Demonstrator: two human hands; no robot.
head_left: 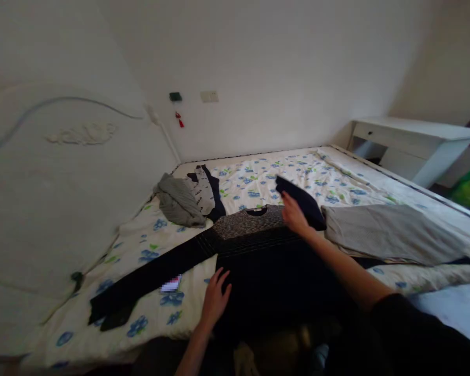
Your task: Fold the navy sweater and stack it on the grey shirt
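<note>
Fingers of right hand (pixel 295 216) pinch dark sleeve (pixel 301 201), lifting it over sweater (pixel 266 261) spread mid-bed. Left hand (pixel 215 300) flat, fingers spread, pins sweater's near edge. Risk: sleeve slips from light pinch, fold skews; other sleeve (pixel 149 279) trails left of sweater, may drag body askew.

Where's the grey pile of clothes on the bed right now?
The grey pile of clothes lies at the far left corner of the bed, against the headboard, just beyond the dark sweater spread flat.
</note>
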